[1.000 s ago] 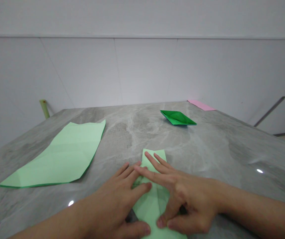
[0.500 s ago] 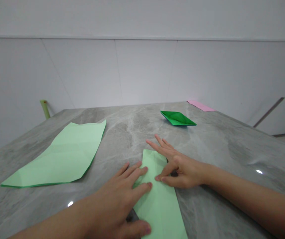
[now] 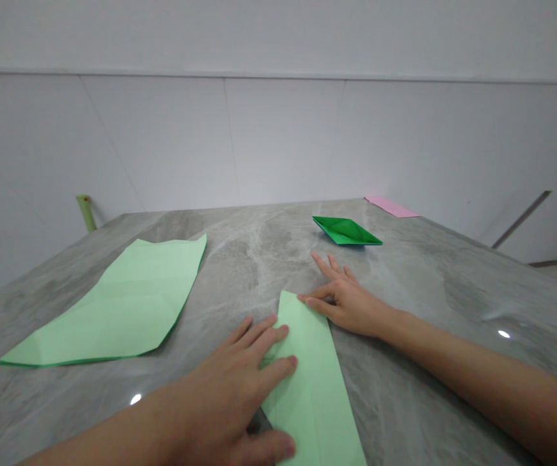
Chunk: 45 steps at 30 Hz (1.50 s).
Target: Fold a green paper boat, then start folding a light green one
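A light green strip of folded paper [image 3: 315, 382] lies lengthwise on the table in front of me, running out of view at the bottom. My left hand [image 3: 244, 382] rests spread and open on its left side, fingertips pressing the paper down. At the far end, the thumb and index fingertip of my right hand [image 3: 346, 298] come together on the paper's top right corner. The other fingers of that hand stretch out above the table. Part of the strip's left edge is hidden under my left hand.
To the left lies a larger creased light green sheet [image 3: 127, 298] with raised edges. A dark green folded paper boat [image 3: 349, 232] sits farther back, right of centre. Pink paper [image 3: 390, 206] lies at the back edge of the grey marbled table [image 3: 239, 259], before a white wall.
My right hand has slid away from me along the strip, from its middle to the far right corner. My left hand has stayed in place.
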{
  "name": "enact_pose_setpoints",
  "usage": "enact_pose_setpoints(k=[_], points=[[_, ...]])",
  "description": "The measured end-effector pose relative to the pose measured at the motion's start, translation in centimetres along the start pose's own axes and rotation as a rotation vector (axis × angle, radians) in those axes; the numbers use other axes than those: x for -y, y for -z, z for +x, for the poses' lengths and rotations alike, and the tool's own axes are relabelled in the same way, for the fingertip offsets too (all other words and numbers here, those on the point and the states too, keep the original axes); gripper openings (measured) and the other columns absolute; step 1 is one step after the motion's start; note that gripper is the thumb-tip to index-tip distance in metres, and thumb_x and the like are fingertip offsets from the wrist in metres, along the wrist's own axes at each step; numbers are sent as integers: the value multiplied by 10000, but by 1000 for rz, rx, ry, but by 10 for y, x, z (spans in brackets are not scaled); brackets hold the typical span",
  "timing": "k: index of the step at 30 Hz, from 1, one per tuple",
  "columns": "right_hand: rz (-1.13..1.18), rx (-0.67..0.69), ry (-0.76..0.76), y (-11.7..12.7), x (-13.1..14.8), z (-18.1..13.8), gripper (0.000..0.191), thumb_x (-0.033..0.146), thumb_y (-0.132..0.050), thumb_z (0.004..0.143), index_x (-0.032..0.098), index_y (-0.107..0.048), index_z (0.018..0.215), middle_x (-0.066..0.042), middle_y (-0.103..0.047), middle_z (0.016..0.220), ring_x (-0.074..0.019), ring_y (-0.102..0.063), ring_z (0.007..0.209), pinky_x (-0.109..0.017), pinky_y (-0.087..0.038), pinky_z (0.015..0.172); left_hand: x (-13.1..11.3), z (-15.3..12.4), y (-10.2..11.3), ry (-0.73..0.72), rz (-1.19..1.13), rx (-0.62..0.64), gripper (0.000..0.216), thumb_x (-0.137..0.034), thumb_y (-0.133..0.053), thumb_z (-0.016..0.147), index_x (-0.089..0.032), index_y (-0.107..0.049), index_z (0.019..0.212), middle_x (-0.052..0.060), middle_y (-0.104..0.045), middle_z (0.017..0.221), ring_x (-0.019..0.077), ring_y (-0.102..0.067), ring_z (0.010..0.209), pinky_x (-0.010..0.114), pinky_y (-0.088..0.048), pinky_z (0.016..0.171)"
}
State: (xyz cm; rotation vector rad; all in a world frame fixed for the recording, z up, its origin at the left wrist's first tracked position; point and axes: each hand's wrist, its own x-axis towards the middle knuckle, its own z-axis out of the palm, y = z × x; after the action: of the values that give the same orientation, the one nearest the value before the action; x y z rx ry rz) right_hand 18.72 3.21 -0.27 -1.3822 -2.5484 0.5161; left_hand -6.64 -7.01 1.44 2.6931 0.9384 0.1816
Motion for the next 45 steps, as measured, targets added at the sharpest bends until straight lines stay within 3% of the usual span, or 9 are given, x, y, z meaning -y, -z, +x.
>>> enact_pose_setpoints(k=[7,13,21,27,32,36,40,43,45], points=[[-159,-128,92,-7,1,-6,403,278,-396,983,237,-602,1327,-158,-171,1617,-429,-78,1470,-718,-143,1092,0,0,-10,36,-22,-32,589,-477,-584,892,-197,-483,1400,183,-355,1537,408,-269,1433,675,-242,1114],[-124,-169,223,-6,-11,-6,712,-69,-437,673,206,-575,1315,-116,-656,1217,-271,-584,1161,-667,-194,1108,8,0,-20,98,-42,-137,416,-308,-489,963,-255,-502,1375,115,-411,1511,332,-286,1443,613,-222,1159],[54,-204,434,-3,-6,-9,482,32,-445,868,217,-617,1278,-82,-673,952,-211,-591,921,-415,-461,903,10,1,-22,100,-64,-153,419,-296,-516,946,-253,-510,1363,108,-421,1502,329,-316,1427,602,-227,1163],[23,-140,662,3,-3,-13,384,62,-445,898,190,-694,1160,-47,-617,771,-178,-540,769,-399,-451,844,11,0,-23,98,-59,-157,409,-329,-507,955,-240,-494,1355,121,-408,1500,324,-323,1422,601,-230,1162],[-72,-246,668,7,10,-21,253,154,-591,860,282,-772,982,-111,-569,1113,-247,-512,1051,-435,-456,892,7,1,-19,125,-89,-159,402,-356,-487,968,-239,-483,1352,121,-381,1511,318,-326,1418,581,-285,1147],[-169,-220,684,6,15,-25,203,256,-608,893,331,-755,1012,-60,-349,1525,-346,-261,1406,-600,-261,1089,9,-1,-18,120,-143,-180,406,-373,-433,992,-258,-464,1380,96,-376,1524,319,-326,1418,560,-308,1141],[-63,-249,708,2,9,-23,253,220,-521,953,295,-702,1114,-56,-613,1342,-258,-462,1328,-578,-187,1147,14,-5,-23,81,-347,-394,524,-529,-251,1013,-274,-409,1442,75,-394,1523,325,-296,1433,573,-245,1166],[265,-421,580,0,7,-23,221,227,-515,953,238,-719,1037,-24,-760,979,-190,-691,948,-445,-403,1055,17,-3,-28,93,-600,-768,594,-598,-185,991,-280,-445,1419,63,-466,1466,332,-361,1395,567,-244,1168],[521,-512,323,0,10,-24,229,317,-546,936,213,-737,864,-4,-740,777,-168,-683,702,-333,-540,787,16,1,-29,92,-736,-980,535,-575,-281,987,-300,-420,1424,54,-511,1417,323,-413,1358,569,-253,1161]])
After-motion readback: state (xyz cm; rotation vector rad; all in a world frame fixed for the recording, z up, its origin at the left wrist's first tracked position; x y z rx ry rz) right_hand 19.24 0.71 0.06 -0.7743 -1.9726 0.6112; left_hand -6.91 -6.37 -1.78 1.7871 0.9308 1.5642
